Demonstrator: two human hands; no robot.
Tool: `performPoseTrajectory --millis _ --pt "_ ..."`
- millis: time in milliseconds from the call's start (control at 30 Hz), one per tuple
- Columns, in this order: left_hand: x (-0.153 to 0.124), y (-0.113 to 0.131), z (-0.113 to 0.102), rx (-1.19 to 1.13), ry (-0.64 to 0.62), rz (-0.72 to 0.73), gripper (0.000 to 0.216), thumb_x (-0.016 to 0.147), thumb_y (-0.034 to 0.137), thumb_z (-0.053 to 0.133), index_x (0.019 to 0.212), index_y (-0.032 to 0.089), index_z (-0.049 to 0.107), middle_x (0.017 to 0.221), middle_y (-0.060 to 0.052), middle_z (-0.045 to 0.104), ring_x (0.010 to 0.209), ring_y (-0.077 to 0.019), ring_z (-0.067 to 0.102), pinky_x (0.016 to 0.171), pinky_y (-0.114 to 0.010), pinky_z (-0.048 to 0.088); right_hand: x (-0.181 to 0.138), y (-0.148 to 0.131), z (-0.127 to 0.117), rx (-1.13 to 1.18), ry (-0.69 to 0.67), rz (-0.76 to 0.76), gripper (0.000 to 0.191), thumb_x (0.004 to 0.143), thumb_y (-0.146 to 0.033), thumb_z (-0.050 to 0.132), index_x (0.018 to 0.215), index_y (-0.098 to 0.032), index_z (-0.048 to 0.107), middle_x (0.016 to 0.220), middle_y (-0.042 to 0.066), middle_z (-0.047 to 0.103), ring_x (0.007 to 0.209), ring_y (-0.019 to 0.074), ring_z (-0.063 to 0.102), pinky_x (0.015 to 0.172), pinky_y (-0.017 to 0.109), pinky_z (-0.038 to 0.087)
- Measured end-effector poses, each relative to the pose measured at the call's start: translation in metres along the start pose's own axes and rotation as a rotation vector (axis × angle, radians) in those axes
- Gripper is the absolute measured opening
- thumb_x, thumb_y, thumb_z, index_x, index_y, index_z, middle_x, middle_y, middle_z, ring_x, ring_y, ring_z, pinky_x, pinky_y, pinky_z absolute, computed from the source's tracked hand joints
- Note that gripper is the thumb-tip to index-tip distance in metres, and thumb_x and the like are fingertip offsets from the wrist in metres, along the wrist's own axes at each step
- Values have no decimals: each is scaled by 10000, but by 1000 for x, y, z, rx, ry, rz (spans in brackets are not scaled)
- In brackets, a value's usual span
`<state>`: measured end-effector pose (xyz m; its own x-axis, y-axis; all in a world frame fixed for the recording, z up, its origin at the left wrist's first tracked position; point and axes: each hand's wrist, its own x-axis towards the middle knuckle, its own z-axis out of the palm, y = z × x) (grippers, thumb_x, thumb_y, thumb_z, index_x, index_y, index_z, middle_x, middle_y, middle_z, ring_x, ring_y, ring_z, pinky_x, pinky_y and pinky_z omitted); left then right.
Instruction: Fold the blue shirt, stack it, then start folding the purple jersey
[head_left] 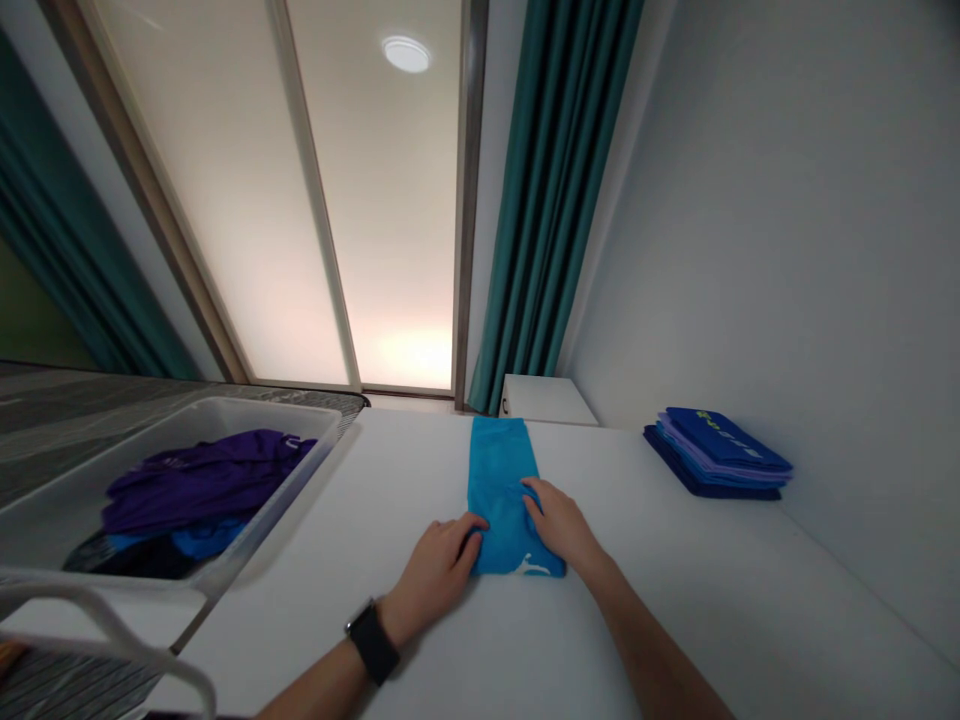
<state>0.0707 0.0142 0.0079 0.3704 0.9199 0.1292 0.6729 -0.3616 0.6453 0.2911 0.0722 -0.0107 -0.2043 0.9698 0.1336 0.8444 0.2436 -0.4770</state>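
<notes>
A bright blue garment (501, 470), folded into a long strip, lies flat on the white table (360, 560). White print shows near its front edge, and its exact kind cannot be made out. At the strip's left edge, my left hand (441, 562), with a black watch on the wrist, has its thumb and fingers bent onto the cloth. Opposite it, my right hand (564, 525) grips the right edge with curled fingers, slightly farther from me. Part of the fabric is hidden under the fingertips of both hands.
A stack of folded blue and purple clothes (720, 455) sits at the right by the wall. To the left, a translucent plastic bin (300, 425) holds loose purple, blue and dark clothes (202, 480). A white cabinet (547, 398) stands beyond the table, near the teal curtain (555, 220).
</notes>
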Motion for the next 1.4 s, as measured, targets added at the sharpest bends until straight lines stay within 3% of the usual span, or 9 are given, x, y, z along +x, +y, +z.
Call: performPoseTrajectory --millis 633,1233,1400 --pt "-1 -2 -1 19 -18 9 349 992 312 268 1100 240 591 986 -33 716 867 -208 630 845 -358 387 -2 -2 -2 -11 -25 7 340 949 -235 376 1228 -200 568 1250 99 627 1136 225 588 957 334 419" --pt "-2 -5 3 76 61 1 330 1010 368 289 1147 235 558 794 -16 692 779 -205 646 774 -323 416 4 -5 -1 -30 60 74 327 984 -245 343 1249 -229 533 1257 66 604 1162 199 563 942 290 412" --pt "0 -7 5 99 48 29 294 995 322 322 1123 225 568 805 -29 694 787 -210 643 802 -342 413 6 -4 -1 -84 11 76 308 975 -251 382 1234 -247 551 1256 55 611 1146 199 576 905 283 424"
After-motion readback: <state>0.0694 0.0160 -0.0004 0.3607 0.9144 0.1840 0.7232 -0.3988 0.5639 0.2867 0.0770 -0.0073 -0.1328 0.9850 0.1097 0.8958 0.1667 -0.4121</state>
